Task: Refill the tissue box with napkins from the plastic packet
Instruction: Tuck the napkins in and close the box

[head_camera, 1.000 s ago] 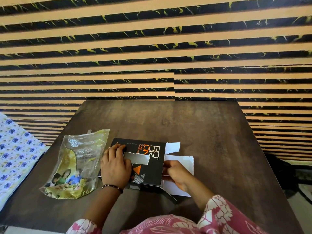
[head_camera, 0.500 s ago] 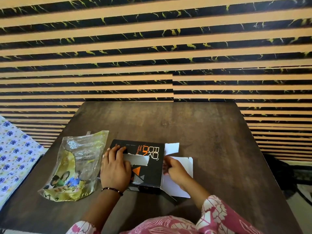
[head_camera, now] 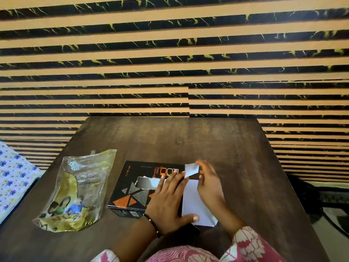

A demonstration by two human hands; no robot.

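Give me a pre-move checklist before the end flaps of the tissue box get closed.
1. Tissue box flat on the table: ok.
2. Left hand steadying the box top: ok.
3. Right hand on the small side flap: ok.
4. Large white flap closed: not ok, lying open.
5. Napkins fully inside: cannot tell.
6. Plastic packet out of the way, left of the box: ok.

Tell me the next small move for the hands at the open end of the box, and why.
Probably fold the small side flap inward. The right hand is pinching it at the open end of the black tissue box, the left hand presses the box top, the big white flap lies open on the table, and the plastic packet looks empty.
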